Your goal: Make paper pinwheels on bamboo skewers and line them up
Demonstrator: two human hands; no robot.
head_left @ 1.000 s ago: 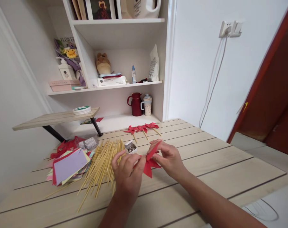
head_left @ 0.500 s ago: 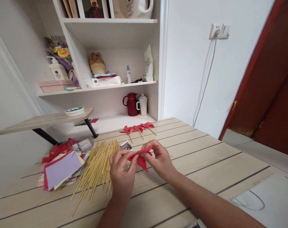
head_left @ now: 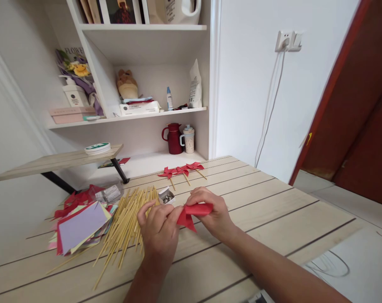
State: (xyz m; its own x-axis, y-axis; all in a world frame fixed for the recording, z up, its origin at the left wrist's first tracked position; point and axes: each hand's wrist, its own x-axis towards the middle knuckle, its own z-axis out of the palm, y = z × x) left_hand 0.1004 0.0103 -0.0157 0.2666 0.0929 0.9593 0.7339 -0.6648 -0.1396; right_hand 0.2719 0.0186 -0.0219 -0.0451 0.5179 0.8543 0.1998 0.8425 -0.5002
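Both my hands hold a red paper pinwheel (head_left: 199, 209) above the table, its folded vanes facing me and one point hanging down. My left hand (head_left: 161, 225) pinches its left side, the index finger raised a little. My right hand (head_left: 212, 212) grips it from the right and behind, so some of its fingers are hidden. Just beyond my left hand stands a small open white box (head_left: 166, 196) of metal pins. A spread of thin wooden sticks (head_left: 128, 227) lies left of my left hand. Farther back rest several red pinwheels on sticks (head_left: 182, 170).
Coloured paper sheets (head_left: 82, 227) are stacked at the left, with red paper pieces (head_left: 74, 202) and a clear plastic pack (head_left: 110, 193) behind them. A raised wooden stand (head_left: 61, 162) is at the back left. A red jug (head_left: 174, 139) and a cup (head_left: 189, 140) stand in the shelf.
My hands have turned the pinwheel so more of its vanes face me. My left fingers have shifted over its left side, and the pin box shows more fully.
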